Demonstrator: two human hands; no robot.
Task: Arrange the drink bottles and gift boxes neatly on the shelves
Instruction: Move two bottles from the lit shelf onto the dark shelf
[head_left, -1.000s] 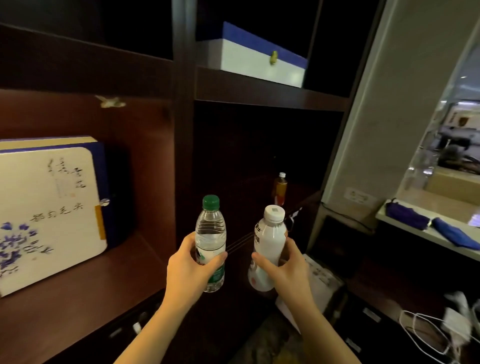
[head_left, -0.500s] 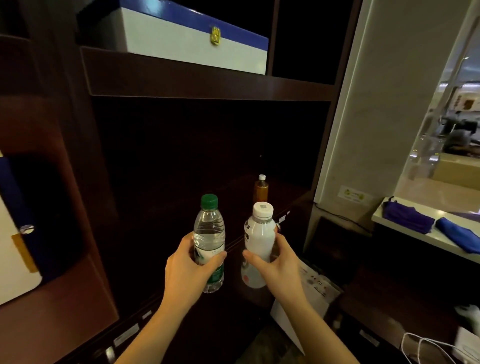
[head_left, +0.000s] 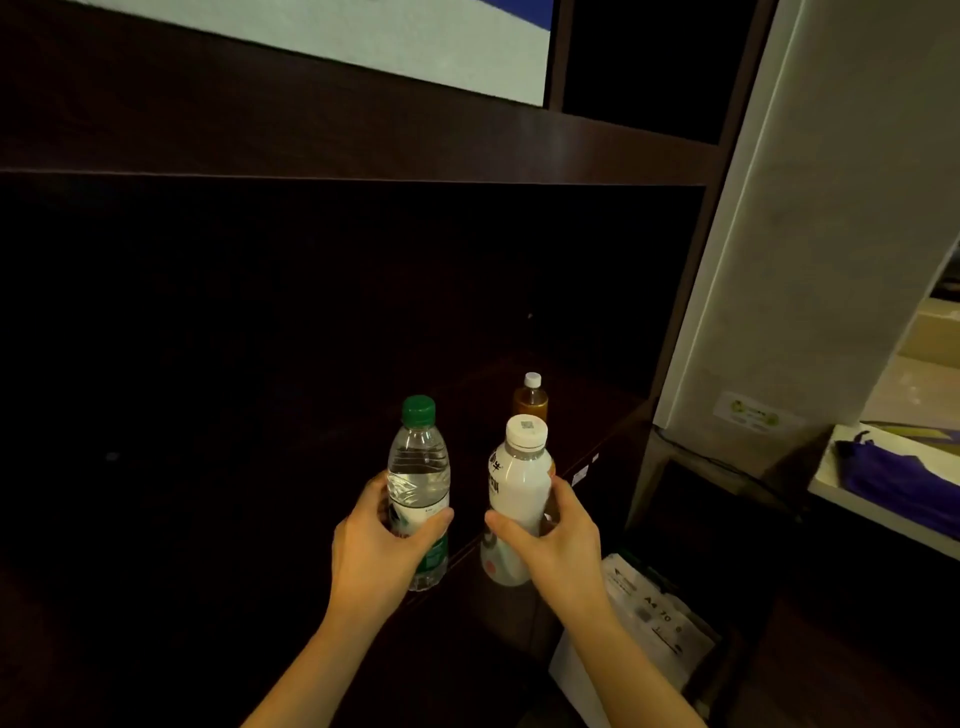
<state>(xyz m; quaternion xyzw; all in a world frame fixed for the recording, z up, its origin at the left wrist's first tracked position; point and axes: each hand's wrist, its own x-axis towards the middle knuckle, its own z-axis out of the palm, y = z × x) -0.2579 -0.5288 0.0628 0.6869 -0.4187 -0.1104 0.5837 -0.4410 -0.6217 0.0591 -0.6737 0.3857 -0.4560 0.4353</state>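
My left hand (head_left: 382, 553) grips a clear water bottle (head_left: 420, 478) with a green cap, held upright. Beside it, my right hand (head_left: 556, 540) grips a white bottle (head_left: 517, 488) with a white cap, also upright. Both bottles hover in front of a dark shelf compartment (head_left: 582, 410). A small amber drink bottle (head_left: 530, 400) with a white cap stands on that shelf, just behind the white bottle. On the shelf above lies a white and blue gift box (head_left: 363, 31), seen only in part at the top.
A dark wooden shelf board (head_left: 363, 150) runs across above the compartment. A pale wall panel (head_left: 831, 234) stands at the right. A white ledge (head_left: 883, 499) with a purple cloth (head_left: 904, 483) is at the far right. White paper packs (head_left: 649, 629) sit low beside my right forearm.
The view has shifted right and closer to the dark compartment; the left-hand gift box has left the view. Both hands still hold their bottles, now nearer the amber bottle.
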